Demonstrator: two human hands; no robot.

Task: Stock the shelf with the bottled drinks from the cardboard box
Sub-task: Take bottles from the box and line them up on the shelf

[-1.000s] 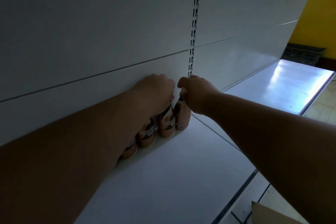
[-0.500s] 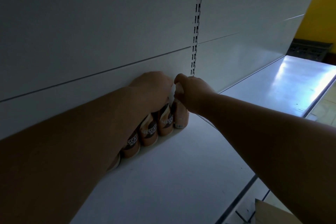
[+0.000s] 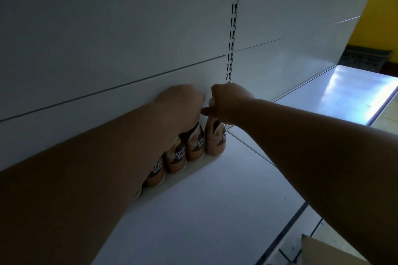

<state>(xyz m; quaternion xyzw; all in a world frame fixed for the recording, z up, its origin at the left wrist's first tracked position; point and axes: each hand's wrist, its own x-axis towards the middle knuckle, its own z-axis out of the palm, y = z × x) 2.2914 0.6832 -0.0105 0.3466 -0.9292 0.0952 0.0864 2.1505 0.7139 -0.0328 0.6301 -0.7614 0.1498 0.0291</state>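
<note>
Several brown coffee bottles stand in a row on the white shelf (image 3: 204, 211), tight against its back panel. My left hand (image 3: 183, 103) is closed over the top of one bottle (image 3: 195, 146) near the row's right end. My right hand (image 3: 228, 103) grips the neck of the rightmost bottle (image 3: 215, 141), which stands upright on the shelf. Two more bottles (image 3: 176, 159) (image 3: 155, 173) show below my left forearm; anything further left is hidden by that arm. A corner of the cardboard box (image 3: 323, 251) shows at the bottom right.
A slotted upright rail (image 3: 233, 28) runs down the back panel just above my hands. The neighbouring shelf section (image 3: 344, 97) lies to the right. A dark crate (image 3: 364, 58) sits against a yellow wall beyond it.
Both hands have stayed on the bottle tops. My right hand has turned the rightmost bottle a little, and the row reads slightly closer in view.
</note>
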